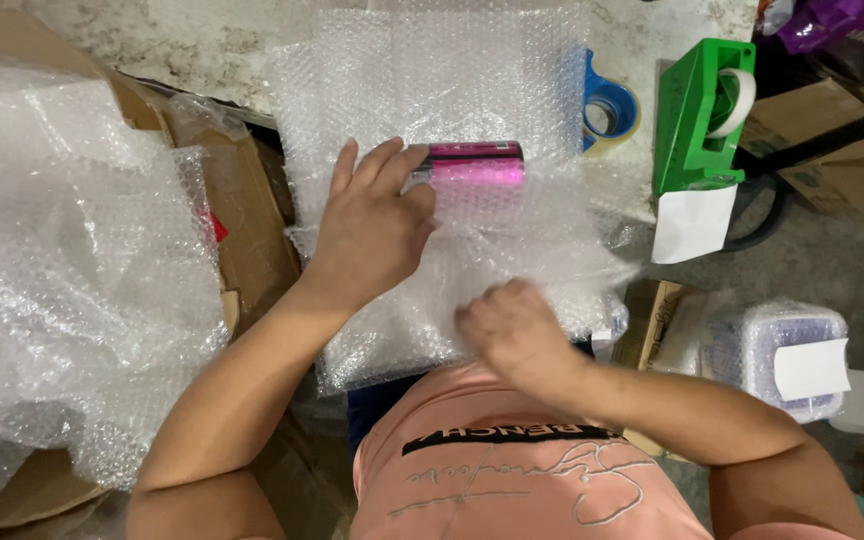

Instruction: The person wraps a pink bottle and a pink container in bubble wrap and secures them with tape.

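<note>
Pink and black, a small cylinder (474,165) lies on its side on a spread sheet of bubble wrap (452,80), the fingertips of the left hand (372,225) resting flat against its left end, fingers stretched out together. The right hand (514,330) (blurred) is curled on the wrap's near edge; its grip cannot be told. A blue tape roll (610,108) and green tape dispenser (697,115) stand to the right, a carton of loose wrap (62,260) to the left.
</note>
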